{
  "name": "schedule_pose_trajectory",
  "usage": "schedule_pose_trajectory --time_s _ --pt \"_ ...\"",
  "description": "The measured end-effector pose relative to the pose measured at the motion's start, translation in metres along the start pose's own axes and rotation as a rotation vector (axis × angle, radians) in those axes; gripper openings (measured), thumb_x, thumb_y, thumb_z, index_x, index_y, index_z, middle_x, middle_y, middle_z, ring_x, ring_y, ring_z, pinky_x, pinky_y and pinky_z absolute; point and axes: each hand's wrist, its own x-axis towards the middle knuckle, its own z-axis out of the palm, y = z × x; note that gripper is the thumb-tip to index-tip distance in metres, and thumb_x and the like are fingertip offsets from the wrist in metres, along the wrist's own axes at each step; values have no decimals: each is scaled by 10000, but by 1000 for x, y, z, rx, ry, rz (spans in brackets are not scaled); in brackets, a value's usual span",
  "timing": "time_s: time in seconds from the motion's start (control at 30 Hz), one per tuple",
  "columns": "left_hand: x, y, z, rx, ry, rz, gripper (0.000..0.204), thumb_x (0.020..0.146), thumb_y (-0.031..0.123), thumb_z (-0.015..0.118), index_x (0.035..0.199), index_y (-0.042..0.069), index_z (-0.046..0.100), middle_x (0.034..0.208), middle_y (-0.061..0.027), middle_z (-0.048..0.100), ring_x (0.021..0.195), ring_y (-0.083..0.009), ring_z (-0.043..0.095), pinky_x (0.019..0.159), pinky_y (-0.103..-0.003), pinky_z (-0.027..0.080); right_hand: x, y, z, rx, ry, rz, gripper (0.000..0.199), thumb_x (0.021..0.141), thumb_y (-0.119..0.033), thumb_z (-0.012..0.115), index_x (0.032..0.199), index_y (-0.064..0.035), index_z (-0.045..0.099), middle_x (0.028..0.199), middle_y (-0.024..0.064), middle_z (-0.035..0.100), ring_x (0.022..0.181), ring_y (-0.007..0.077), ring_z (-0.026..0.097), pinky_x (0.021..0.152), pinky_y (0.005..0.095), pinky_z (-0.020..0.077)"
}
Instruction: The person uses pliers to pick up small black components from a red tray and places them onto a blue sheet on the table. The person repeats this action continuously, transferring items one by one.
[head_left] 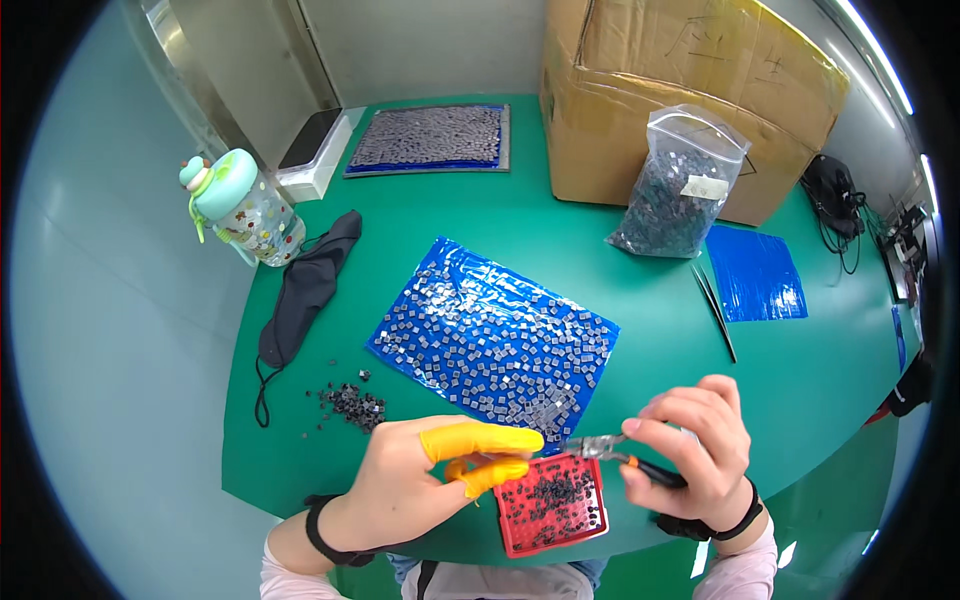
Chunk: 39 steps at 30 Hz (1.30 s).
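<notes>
Holding: right grip (705, 450) closed on pliers (598, 447); left grip (415, 470), state unclear
Table (520, 215): green, under red tray (555, 546)
Wall (420, 50): grey, behind box (640, 130)

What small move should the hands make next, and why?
Probably ease the pliers in the right hand toward the yellow-covered fingertips of the left hand: their nose lies close beside them, near the red tray of small dark pieces. Whether the fingertips pinch anything is unclear.
</notes>
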Motion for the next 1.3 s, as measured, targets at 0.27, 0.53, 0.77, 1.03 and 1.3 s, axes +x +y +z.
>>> schedule_pose_trajectory --time_s 0.27,0.53,0.77,1.03,1.3 --pt "-10 14 -24 827 287 317 257 653 29 762 896 104 724 751 -71 657 647 -247 634 562 -325 504 7 17 -34 -168 30 45 370 619 -124 748 974 -70 657 905 59 593 780 232 572 730 377 404" --pt "-20 35 -104 860 505 273 193 807 13 698 999 30 696 849 -35 667 675 -85 546 591 -222 434 16 51 -131 -659 39 -70 312 621 -53 731 916 -70 632 915 74 580 839 265 556 772 398 430" --pt "-10 26 -138 1397 751 749 224 789 28 709 1005 -10 664 845 -101 659 689 -194 601 586 -303 463 38 61 -121 -895 88 -240 300 689 -105 699 973 -78 605 951 56 566 889 235 547 823 396 405" --pt "8 -26 -8 1270 298 956 263 706 165 772 627 73 539 575 -1 401 434 -138 386 401 -291 276 24 37 -4 -668 194 -247 208 763 -127 642 962 -66 635 950 39 587 880 189 570 815 363 415" --pt "7 -39 14 892 98 713 146 689 149 774 767 69 681 539 6 418 430 -149 447 400 -289 335 13 31 10 -486 141 -148 276 723 -154 688 977 -56 641 957 54 590 874 193 574 811 375 409"
